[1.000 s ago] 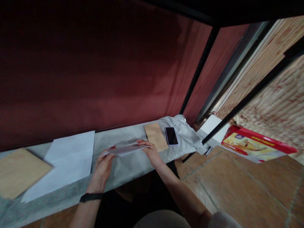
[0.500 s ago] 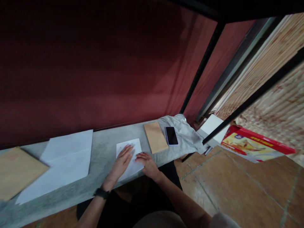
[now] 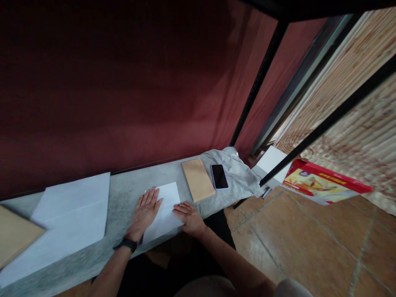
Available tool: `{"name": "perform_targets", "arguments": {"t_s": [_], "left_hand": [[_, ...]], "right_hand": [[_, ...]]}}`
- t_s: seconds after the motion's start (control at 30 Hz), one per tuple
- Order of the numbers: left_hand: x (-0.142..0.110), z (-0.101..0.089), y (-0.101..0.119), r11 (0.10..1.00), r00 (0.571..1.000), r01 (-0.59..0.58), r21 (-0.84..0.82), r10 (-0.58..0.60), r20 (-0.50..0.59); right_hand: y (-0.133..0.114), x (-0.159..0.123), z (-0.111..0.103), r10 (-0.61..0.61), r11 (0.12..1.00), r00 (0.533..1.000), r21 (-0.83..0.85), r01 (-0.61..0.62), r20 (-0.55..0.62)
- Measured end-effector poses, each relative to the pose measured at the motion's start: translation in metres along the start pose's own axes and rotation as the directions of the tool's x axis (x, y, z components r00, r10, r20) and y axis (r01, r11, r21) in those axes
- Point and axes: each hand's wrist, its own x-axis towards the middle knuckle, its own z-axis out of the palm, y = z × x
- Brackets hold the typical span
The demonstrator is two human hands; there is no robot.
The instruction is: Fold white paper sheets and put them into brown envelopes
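Note:
A folded sheet of white paper (image 3: 166, 210) lies on the grey cloth-covered bench (image 3: 123, 206) in front of me. Flat across its left edge rests my left hand (image 3: 147, 209), fingers stretched out and a dark band on the wrist. My right hand (image 3: 189, 218) lies on the paper's right edge with its fingers extended and close together; nothing is gripped. Just right of the paper is a tan envelope-like rectangle (image 3: 198, 180). Beyond that, a phone (image 3: 219, 176) lies with its dark screen up.
To the left, larger white sheets (image 3: 74, 210) lie partly under a brown paper piece (image 3: 17, 235). A dark red wall (image 3: 123, 103) rises behind the bench. Black metal bars (image 3: 260, 82) stand at the right, near a red and yellow box (image 3: 321, 181) above the tiled floor.
My left hand has moved left across the white paper to its left edge, fingers flat. My right hand stays at the right edge. The whole view has shifted slightly.

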Motion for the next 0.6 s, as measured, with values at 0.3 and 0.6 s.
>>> {"name": "perform_targets", "arguments": {"t_s": [0.3,0.6], "left_hand": [[-0.073,-0.054,-0.012,0.901,0.979,0.187,-0.391,-0.141,0.144],[-0.071,-0.042,-0.020,0.991,0.999,0.025,-0.128,-0.028,-0.022]], "right_hand": [[-0.004,0.005,-0.001,0.111,0.983,0.987,0.156,-0.092,-0.114],[-0.009,0.013,-0.004,0.218,0.956,0.955,0.240,-0.167,-0.203]]}}
